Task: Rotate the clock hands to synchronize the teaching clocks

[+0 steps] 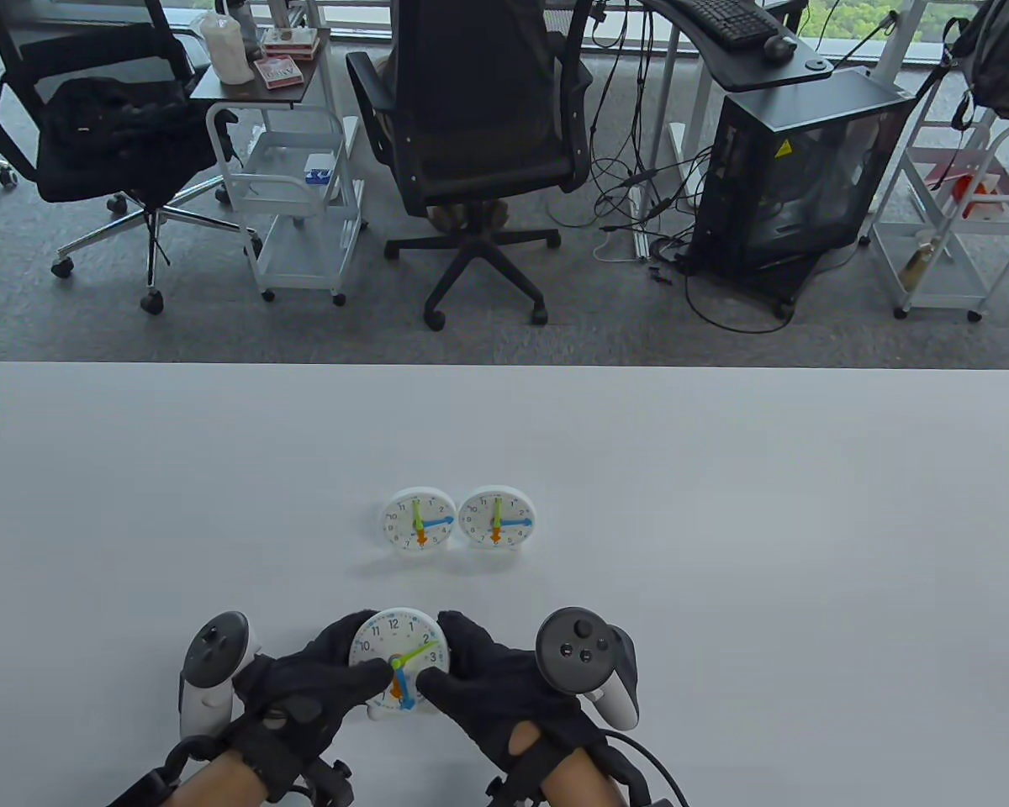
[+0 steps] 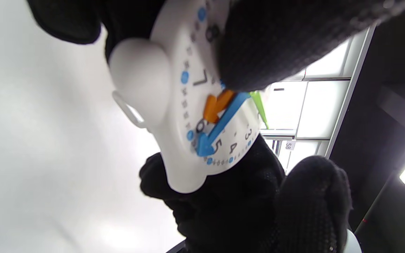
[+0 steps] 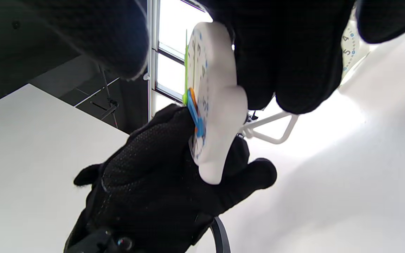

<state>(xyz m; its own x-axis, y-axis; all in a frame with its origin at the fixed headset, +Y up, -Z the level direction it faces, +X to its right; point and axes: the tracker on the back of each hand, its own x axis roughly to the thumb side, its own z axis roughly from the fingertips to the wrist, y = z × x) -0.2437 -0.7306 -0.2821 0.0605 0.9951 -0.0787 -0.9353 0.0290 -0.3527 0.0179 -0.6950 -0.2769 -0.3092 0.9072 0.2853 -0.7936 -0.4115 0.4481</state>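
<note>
Two white teaching clocks stand side by side mid-table, the left one (image 1: 419, 521) and the right one (image 1: 496, 519). Each shows green at 12, blue at 3, orange at 6. Both hands hold a third clock (image 1: 399, 651) near the front edge. Its green hand (image 1: 419, 651) points towards 2, and its blue hand (image 1: 404, 691) points between 5 and 6. My left hand (image 1: 366, 651) grips its left side, thumb on the face near the hub. My right hand (image 1: 444, 656) grips its right side. The left wrist view shows the clock face (image 2: 188, 116) with the thumb (image 2: 265, 45) covering part. The right wrist view shows it edge-on (image 3: 216, 105).
The white table (image 1: 723, 504) ends at a far edge with rounded corners. Beyond it are office chairs (image 1: 479, 126), white carts (image 1: 294, 210) and a computer case (image 1: 799, 168) on the floor. A standing clock's edge shows in the right wrist view (image 3: 350, 45).
</note>
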